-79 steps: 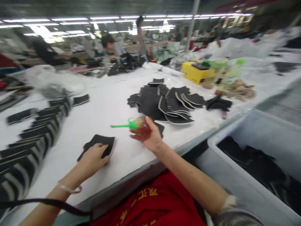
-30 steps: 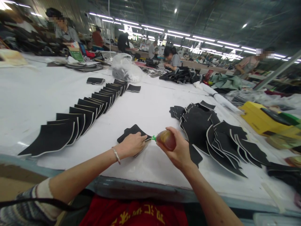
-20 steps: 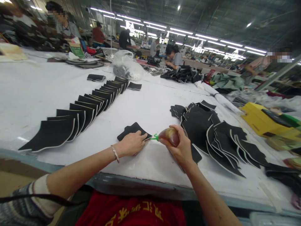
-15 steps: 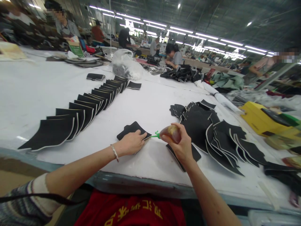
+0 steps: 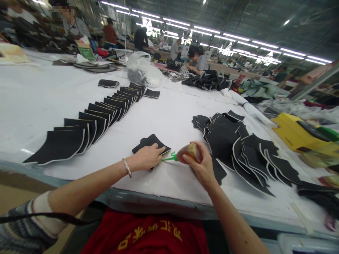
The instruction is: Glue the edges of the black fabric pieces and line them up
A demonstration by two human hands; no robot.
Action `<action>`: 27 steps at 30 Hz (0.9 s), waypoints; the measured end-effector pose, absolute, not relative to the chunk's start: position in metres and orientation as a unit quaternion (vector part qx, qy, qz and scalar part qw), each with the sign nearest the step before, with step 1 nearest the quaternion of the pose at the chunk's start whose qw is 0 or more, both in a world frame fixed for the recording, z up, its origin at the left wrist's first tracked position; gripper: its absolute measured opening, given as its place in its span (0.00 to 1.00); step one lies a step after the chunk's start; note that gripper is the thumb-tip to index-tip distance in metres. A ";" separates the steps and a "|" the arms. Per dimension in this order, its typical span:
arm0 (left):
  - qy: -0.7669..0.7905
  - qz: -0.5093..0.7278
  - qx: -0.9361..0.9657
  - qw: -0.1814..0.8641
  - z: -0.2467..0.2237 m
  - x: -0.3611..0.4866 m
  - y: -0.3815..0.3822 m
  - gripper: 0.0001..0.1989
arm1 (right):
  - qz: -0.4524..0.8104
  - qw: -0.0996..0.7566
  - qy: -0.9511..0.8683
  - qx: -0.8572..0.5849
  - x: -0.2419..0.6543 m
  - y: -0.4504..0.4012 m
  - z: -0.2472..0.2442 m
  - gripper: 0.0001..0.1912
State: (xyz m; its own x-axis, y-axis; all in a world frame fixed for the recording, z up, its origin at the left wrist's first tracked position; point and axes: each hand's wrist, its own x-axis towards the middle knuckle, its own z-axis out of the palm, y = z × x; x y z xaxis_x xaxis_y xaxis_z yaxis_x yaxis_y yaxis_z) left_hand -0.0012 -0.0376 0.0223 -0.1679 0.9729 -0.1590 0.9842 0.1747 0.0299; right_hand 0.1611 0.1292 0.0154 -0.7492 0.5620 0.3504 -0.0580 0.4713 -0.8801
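Observation:
My left hand (image 5: 148,157) presses on a black leather-like piece (image 5: 149,140) lying on the white-covered table. Its index finger stretches along the piece near the right corner, the other fingers are bent, and the thumb is hidden. My right hand (image 5: 203,165) is wrapped round a squeeze bottle (image 5: 186,154) of amber-brown content, tipped sideways. From the bottle a thin green nozzle (image 5: 169,158) points left at the piece's near edge, close to my left fingertips. Just right of that hand, another black piece (image 5: 219,172) lies partly covered by it.
Overlapping black pieces (image 5: 103,109) run in a row on the left. A loose pile of black pieces (image 5: 222,135) lies on the right. Beyond are a clear plastic bag (image 5: 143,68), a yellow box (image 5: 296,132) and a white roll (image 5: 250,107). Other people work farther back.
My right hand has moved the bottle slightly left and down, so the nozzle tip has shifted from the piece's right corner along its near edge. My left hand stays on the piece.

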 end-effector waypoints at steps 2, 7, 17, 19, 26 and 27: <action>0.757 -0.073 0.644 0.082 0.027 0.001 -0.038 0.17 | 0.516 0.299 -0.788 -0.149 0.162 0.128 0.016 0.25; 0.765 -0.075 0.634 0.086 0.029 0.002 -0.039 0.19 | 0.487 0.347 -0.783 -0.173 0.163 0.126 0.014 0.26; 0.750 -0.031 0.656 0.080 0.021 -0.003 -0.042 0.18 | 0.533 0.311 -0.774 -0.138 0.171 0.114 0.007 0.25; 0.742 -0.048 0.664 0.078 0.021 -0.003 -0.043 0.18 | 0.559 0.284 -0.769 -0.128 0.173 0.112 0.005 0.26; 0.764 -0.060 0.637 0.082 0.022 -0.002 -0.043 0.19 | 0.534 0.305 -0.776 -0.137 0.178 0.107 0.003 0.26; 0.755 -0.072 0.647 0.076 0.022 -0.001 -0.043 0.19 | 0.539 0.297 -0.778 -0.129 0.179 0.106 0.003 0.26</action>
